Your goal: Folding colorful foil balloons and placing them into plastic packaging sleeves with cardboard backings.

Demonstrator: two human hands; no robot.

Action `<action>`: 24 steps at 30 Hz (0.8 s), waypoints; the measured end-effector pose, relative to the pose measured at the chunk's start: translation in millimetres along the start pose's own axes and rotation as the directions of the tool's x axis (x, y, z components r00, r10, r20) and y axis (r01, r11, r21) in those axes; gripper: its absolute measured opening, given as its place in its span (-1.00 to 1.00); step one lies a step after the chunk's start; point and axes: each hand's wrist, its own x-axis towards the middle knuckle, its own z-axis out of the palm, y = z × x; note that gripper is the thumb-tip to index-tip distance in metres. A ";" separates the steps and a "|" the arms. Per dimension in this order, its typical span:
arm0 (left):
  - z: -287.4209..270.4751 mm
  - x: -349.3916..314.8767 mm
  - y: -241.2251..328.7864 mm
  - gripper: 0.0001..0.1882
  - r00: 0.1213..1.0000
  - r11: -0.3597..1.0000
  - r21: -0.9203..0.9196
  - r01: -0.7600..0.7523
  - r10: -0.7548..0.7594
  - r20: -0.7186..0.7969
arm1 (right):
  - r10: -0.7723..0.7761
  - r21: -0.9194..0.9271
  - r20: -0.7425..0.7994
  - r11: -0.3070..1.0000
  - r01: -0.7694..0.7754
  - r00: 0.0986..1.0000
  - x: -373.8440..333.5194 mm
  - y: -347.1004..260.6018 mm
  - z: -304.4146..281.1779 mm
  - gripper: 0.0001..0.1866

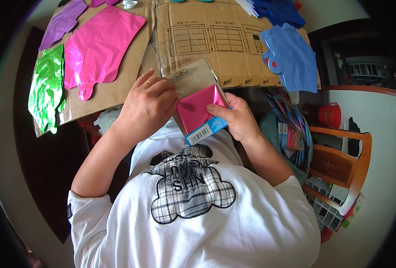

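In front of my chest I hold a flat packet with a folded shiny pink foil balloon [193, 107], a grey-backed card and a blue strip [207, 130] with a barcode along its lower end. A clear plastic sleeve [180, 58] stretches beyond the card toward the cardboard. My right hand [240, 117] grips the packet's right side, thumb pressed on the pink foil. At the left edge is my left hand [149, 100], a ring on one finger, its fingers curled and closed; what they pinch is hidden.
A cardboard sheet [233, 67] covers the work surface. Flat foil balloons lie on it: pink [102, 49], green [48, 85] and purple [59, 24] at left, light blue [292, 58] and dark blue [278, 12] at right. Several packets [292, 129] and a wooden chair [341, 165] stand right.
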 end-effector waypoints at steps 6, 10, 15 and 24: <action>3.4 -2.5 5.5 -0.87 0.995 1.000 -0.004 0.018 -0.018 -0.095 | -0.007 0.017 -0.009 1.000 0.007 1.000 6.1 3.5 1.6 -0.72; 12.9 -24.5 7.1 -0.90 0.906 0.925 -0.309 0.221 -0.312 -0.287 | -0.016 0.055 -0.019 0.998 0.017 1.000 8.7 7.2 3.4 -0.72; 39.6 -60.6 33.9 -0.75 0.602 0.018 -0.973 0.229 -0.788 0.126 | -0.046 0.061 -0.018 0.997 0.047 0.999 11.3 12.2 8.0 -0.72; 56.1 -39.7 47.8 -0.81 0.610 -0.582 -0.772 0.255 -0.522 0.595 | -0.181 -0.243 -0.078 0.957 0.157 0.980 19.6 19.9 21.7 -0.70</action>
